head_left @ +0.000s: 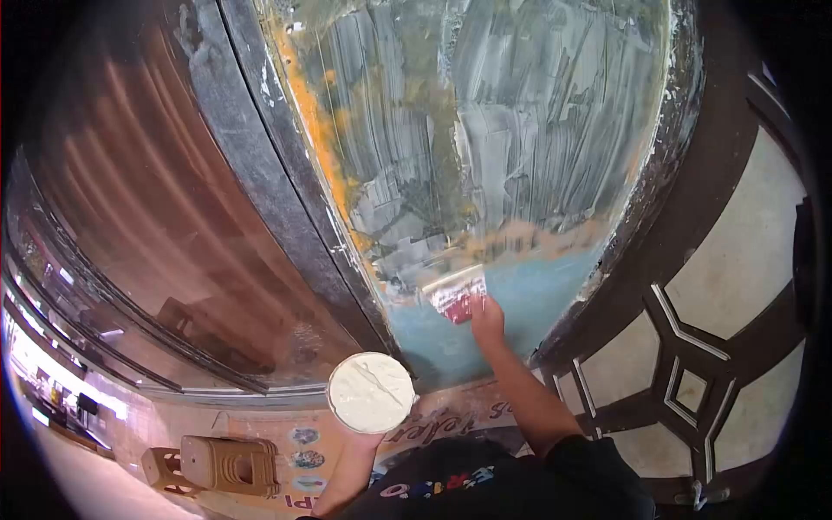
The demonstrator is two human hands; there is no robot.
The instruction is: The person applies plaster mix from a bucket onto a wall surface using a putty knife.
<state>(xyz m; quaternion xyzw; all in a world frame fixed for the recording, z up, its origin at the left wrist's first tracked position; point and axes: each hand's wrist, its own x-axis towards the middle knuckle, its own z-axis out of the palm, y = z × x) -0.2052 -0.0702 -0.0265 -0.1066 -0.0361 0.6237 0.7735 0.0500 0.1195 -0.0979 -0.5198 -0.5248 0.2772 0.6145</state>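
Observation:
My right hand (487,317) is closed around the handle of a wide putty knife (456,293), whose blade is smeared with white and lies at or close to the wall panel (520,130). Streaks of greyish-white filler cover the panel's upper part, and its lower band is plain light blue. At the lower middle, a round tub (371,393) full of creamy white paste rests on my left hand (357,440). Most of that hand's fingers are hidden beneath the tub. A groove runs across the surface of the paste.
Left of the panel stands a dark, worn frame (260,130) beside a glass pane with a brownish curtain (156,156). A dark door with pale panels (745,234) is on the right. Brown plastic stools (227,464) and a printed banner (433,422) are low down.

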